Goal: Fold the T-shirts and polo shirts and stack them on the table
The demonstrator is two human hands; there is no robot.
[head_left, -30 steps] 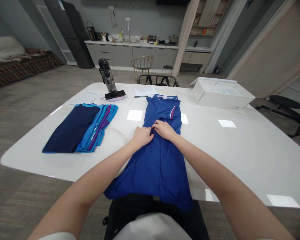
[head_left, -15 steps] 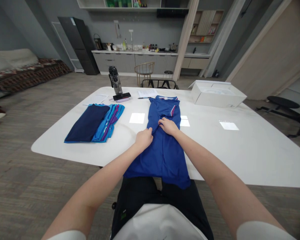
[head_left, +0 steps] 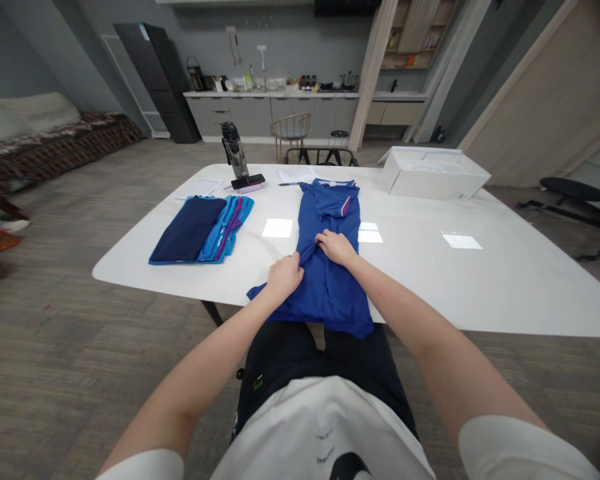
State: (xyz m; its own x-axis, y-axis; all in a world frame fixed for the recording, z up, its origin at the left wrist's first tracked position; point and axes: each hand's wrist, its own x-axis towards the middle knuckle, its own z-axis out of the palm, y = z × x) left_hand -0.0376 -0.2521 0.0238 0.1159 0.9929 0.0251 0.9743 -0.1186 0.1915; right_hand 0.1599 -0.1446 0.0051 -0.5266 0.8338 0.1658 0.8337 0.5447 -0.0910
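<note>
A blue shirt (head_left: 343, 287) lies lengthwise on the white table, its collar at the far end and its hem hanging over the near edge. One sleeve, trimmed in white and red, is folded in over the body. My left hand (head_left: 286, 275) is closed on the shirt's left side, pinching the cloth. Near the middle of the shirt, my right hand (head_left: 336, 247) pinches a fold of the fabric. Between the two hands the cloth is drawn into a crease. A corner of the hem sticks out to the left under my left forearm.
Folded clothes (head_left: 195, 230) in navy, light blue and purple lie in a stack on the left of the white table (head_left: 430, 280). Behind are a clear bottle (head_left: 237, 157), a black phone-like object (head_left: 249, 181), a pen (head_left: 290, 183) and papers. An open white box (head_left: 433, 175) stands back right.
My view has tilted down and shifted slightly. Both hands keep their hold on the shirt; its left side is drawn slightly left, and a hem corner now shows beside my left forearm.
</note>
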